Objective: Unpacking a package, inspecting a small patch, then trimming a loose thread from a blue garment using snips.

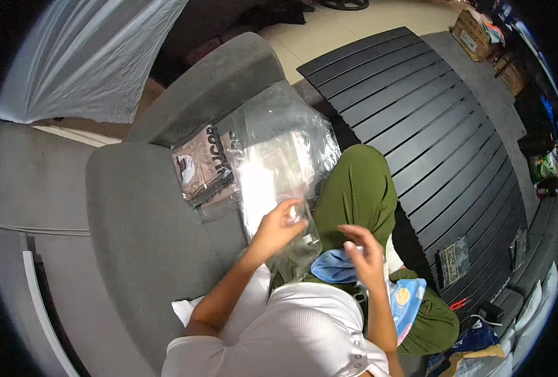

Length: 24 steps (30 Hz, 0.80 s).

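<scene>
1. grey sofa [140, 232] fills the left side, and a black slatted bench [430, 125] runs up the right.
2. on the seat, clear plastic bags [276, 163] lie spread and gleaming, just beside a packaged brown garment [197, 166].
3. over the near end of that plastic, it's the left hand [281, 230], fingers curled; whether they pinch the film, i cannot tell.
4. and the right hand [367, 256]: fingers bent, parted and free, hanging above the lap in green trousers [357, 188].
5. just left of it, a crumpled blue cloth [333, 266] rests on the lap.
</scene>
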{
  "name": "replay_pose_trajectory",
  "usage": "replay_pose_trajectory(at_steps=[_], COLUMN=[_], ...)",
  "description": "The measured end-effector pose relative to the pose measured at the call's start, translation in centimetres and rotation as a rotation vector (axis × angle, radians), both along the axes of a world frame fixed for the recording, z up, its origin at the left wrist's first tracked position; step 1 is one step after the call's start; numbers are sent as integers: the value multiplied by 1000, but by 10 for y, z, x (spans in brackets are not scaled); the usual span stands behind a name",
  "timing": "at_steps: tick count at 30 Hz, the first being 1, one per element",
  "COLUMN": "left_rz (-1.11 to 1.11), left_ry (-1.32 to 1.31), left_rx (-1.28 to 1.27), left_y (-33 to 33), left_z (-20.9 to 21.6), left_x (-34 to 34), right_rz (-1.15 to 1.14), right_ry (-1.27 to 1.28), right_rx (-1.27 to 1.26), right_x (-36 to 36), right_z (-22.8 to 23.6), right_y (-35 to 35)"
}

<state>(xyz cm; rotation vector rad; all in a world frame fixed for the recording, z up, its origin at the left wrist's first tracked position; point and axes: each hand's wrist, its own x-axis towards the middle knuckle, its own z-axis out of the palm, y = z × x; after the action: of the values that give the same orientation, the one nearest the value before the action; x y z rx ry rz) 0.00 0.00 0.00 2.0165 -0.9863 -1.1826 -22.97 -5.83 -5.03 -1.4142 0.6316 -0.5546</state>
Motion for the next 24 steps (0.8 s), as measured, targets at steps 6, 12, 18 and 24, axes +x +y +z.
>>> replay_pose_trajectory(at_steps=[6, 12, 18, 24], left_rz=[-287, -698, -762, 182], left_ry=[-55, -286, -105, -316], left_rx=[-444, -602, -789, -158], left_y=[-24, -18, -26, 10], left_z=[55, 76, 32, -94], left_x=[-59, -74, -42, 108], right_rz=[-124, -10, 159, 216], right_ry=[-509, -467, 16, 41], right_rx=[535, 848, 276, 281], right_x=[48, 39, 49, 63], right_z=[46, 32, 43, 45], right_y=[-1, -51, -63, -58])
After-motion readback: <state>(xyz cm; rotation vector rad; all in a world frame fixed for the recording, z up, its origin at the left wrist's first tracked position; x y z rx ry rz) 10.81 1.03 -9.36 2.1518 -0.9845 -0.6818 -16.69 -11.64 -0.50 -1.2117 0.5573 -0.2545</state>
